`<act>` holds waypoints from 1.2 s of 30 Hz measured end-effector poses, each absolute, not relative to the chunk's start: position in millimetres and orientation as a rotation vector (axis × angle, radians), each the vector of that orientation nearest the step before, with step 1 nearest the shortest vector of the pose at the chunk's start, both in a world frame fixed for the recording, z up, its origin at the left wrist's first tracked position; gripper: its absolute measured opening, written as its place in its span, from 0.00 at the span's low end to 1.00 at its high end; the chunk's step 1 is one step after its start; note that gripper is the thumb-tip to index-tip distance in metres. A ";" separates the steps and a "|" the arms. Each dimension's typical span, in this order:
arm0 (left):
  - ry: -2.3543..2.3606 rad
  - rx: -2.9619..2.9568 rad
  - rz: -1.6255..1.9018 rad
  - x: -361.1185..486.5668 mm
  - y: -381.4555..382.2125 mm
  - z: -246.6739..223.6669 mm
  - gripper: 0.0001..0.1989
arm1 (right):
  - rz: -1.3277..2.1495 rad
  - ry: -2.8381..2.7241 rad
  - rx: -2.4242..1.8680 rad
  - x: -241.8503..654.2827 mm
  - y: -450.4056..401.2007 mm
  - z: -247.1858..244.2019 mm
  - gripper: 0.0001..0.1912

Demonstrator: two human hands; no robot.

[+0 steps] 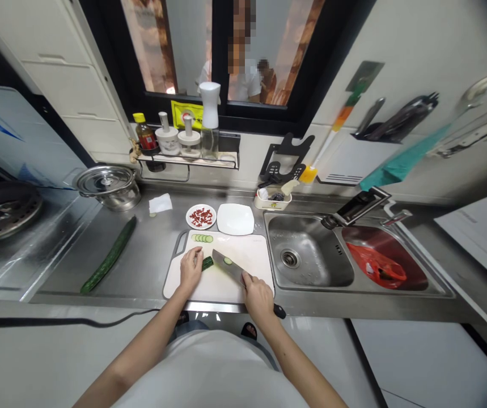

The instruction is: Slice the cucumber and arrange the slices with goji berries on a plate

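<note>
On the white cutting board (243,289), my left hand (191,267) is closed over a short cucumber piece (207,263), whose dark green end shows to the right of the fingers. My right hand (259,296) grips the black handle of a kitchen knife (237,271). The blade points up and left, its tip just right of the cucumber piece. One pale slice (227,260) clings to the flat of the blade. Several overlapping cucumber slices (202,238) lie in a row at the board's upper left.
Behind the board stand a plate of chopped red pieces (201,216) and a white square plate (235,219). A long cucumber (109,255) lies to the left, near a lidded steel pot (109,187). The double sink (311,255) adjoins on the right, with a red plastic bag (377,267) in its far basin.
</note>
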State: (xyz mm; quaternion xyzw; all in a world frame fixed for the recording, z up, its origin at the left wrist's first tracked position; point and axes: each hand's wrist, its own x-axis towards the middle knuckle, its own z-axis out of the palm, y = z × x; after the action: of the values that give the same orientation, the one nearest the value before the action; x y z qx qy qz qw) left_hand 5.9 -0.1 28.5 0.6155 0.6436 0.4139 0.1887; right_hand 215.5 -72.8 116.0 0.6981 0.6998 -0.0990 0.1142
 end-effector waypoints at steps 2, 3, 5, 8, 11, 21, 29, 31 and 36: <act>1.805 1.727 1.204 7.5 2.8 37.0 0.16 | -0.238 2.059 2.056 217.9 -71.7 115.1 0.24; 1.789 1.755 1.207 8.5 4.5 41.3 0.16 | -0.222 2.062 2.060 218.8 -71.2 114.7 0.25; 1.735 1.862 1.160 10.8 7.8 50.0 0.15 | -0.204 2.067 2.062 220.1 -70.4 113.8 0.26; 1.645 2.035 0.984 16.8 10.8 63.1 0.15 | -0.186 2.082 2.058 221.1 -69.6 112.7 0.25; 1.580 2.130 0.827 25.5 9.9 75.6 0.16 | -0.159 2.104 2.042 221.6 -69.7 112.3 0.24; 1.429 2.184 0.529 46.3 8.5 89.0 0.14 | -0.103 2.131 2.006 227.5 -72.2 108.7 0.23; 1.500 2.045 0.599 57.3 11.0 89.7 0.04 | -0.183 2.081 2.037 233.5 -69.3 104.2 0.23; 1.577 1.958 0.678 57.9 14.2 84.5 0.04 | -0.206 2.055 2.056 236.3 -68.3 104.1 0.24; 1.794 1.522 0.842 51.2 32.4 62.0 0.05 | -0.263 1.994 2.118 244.4 -67.6 105.2 0.25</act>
State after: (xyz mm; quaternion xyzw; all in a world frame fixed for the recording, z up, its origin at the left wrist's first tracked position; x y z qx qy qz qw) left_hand 51.2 32.4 62.0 0.5779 0.6812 0.3198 0.3159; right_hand 244.4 -67.6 105.2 0.7207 0.6785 -0.0895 0.1102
